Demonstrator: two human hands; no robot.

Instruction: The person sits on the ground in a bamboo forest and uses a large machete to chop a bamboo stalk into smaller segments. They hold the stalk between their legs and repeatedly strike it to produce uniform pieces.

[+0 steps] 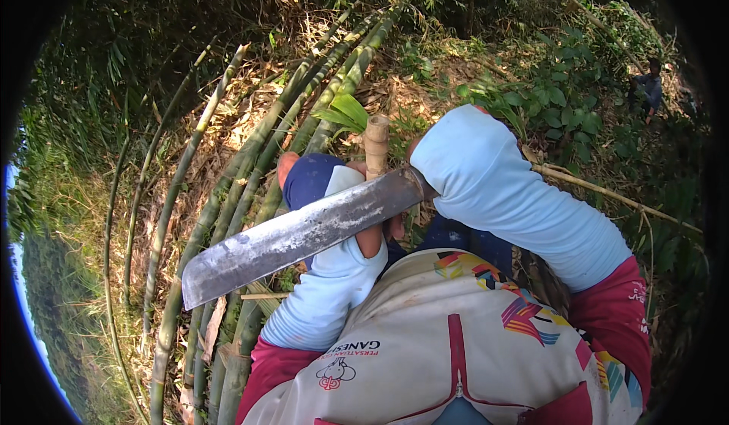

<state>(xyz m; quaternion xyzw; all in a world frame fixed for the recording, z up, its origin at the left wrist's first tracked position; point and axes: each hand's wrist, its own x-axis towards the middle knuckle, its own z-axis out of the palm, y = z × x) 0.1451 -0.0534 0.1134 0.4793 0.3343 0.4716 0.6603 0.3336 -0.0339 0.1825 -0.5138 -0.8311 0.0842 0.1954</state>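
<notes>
A broad machete (304,231) with a worn, grey, patchy blade slants across my front, its squared tip toward the lower left. My right hand (414,150) holds it by the handle; the light blue sleeve covers the handle and nearly all of that hand. Behind the blade stands a short tan bamboo piece (377,138), upright, with a knobbed joint near its top. My left hand (395,227) is around its lower part, mostly hidden by the blade, with some fingers showing below the blade's edge. The blade overlaps the bamboo piece in view; whether they touch I cannot tell.
Several long green bamboo stems (254,148) run along my left over dry leaves. My bent knee (311,178) in dark blue lies behind the blade. A thin cane (615,195) and leafy plants (558,91) lie to the right. Another person (649,87) is far off at the right.
</notes>
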